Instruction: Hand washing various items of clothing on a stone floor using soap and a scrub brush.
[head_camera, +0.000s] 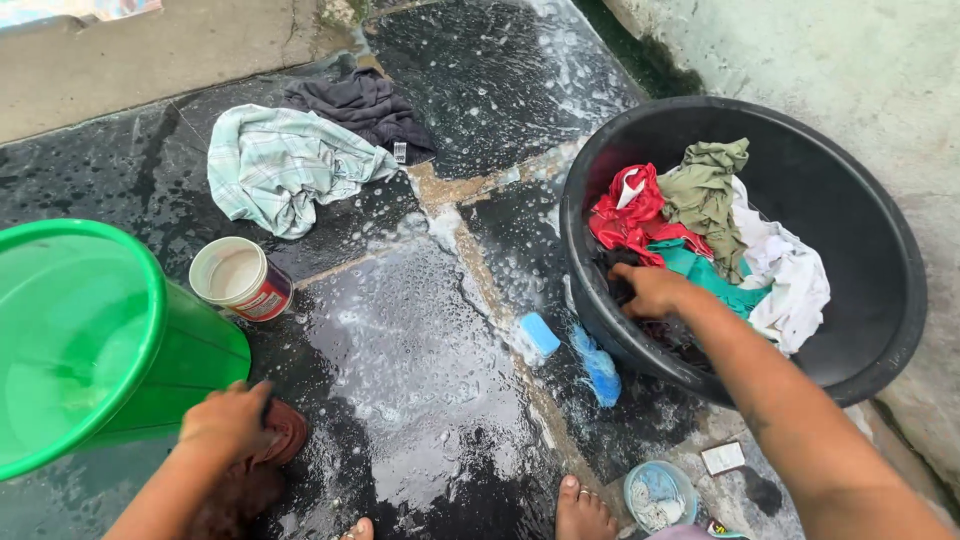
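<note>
Two hands work apart: the left hand (228, 420) grips a reddish-brown cloth (280, 432) on the wet floor (420, 380), the right hand (650, 290) clutches dark clothes (625, 290) inside the black basin (880, 300).

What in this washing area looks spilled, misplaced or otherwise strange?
Soapy foam is spread across the wet dark stone floor. A blue soap bar and a blue plastic wrapper lie directly on that floor beside the black basin. Two garments, a checked shirt and a dark cloth, also lie on it.
</note>
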